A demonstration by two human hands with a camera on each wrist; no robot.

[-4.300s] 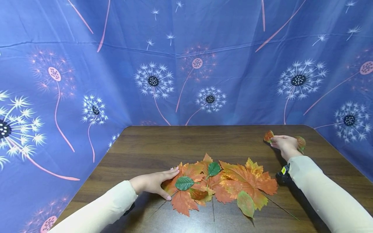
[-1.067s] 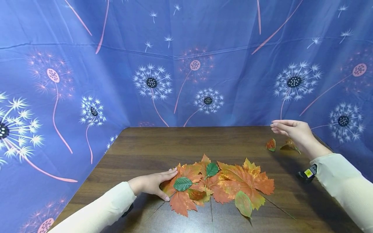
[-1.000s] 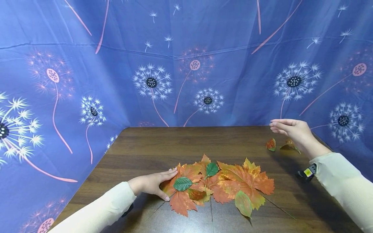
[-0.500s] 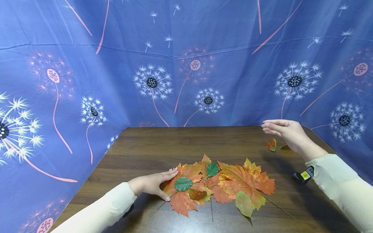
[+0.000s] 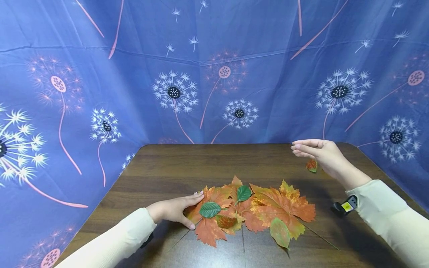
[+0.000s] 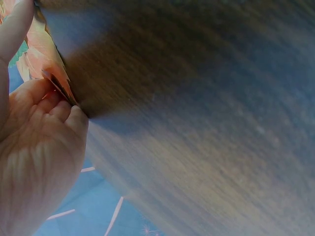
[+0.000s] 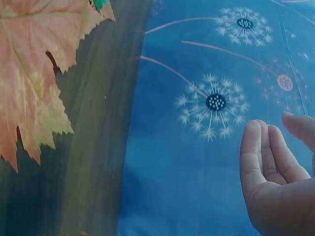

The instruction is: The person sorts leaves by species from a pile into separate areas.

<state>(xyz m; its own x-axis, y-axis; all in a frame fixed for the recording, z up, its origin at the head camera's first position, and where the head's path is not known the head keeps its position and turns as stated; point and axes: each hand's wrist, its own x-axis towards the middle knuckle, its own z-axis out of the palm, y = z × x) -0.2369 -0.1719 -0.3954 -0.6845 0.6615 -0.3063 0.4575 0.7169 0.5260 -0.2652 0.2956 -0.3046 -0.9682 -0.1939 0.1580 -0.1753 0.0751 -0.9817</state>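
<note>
My left hand [image 5: 175,211] rests at the left end of a row of artificial autumn leaves, fingers spread and touching the left orange maple leaf [image 5: 210,231]. In the left wrist view, the fingertips meet that leaf's edge [image 6: 61,81]. My right hand [image 5: 323,154] hovers above the far right of the table, holding nothing; its fingers are extended with the thumb apart, as the right wrist view also shows. Just below it lies a small red-and-green leaf [image 5: 312,166]. Another orange maple leaf [image 5: 285,208] lies at the right of the row.
On the maple leaves lie two green leaves [image 5: 210,210], a small reddish-brown leaf [image 5: 226,222] and a yellow-green leaf [image 5: 280,233]. Thin stems reach toward the front of the wooden table [image 5: 187,160]. A blue dandelion-print cloth [image 5: 134,93] hangs behind and at the sides.
My right hand has let go of the small red-and-green leaf, risen off the table, then drifted left. It now hides the other small leaf there. The left hand has stayed put.
</note>
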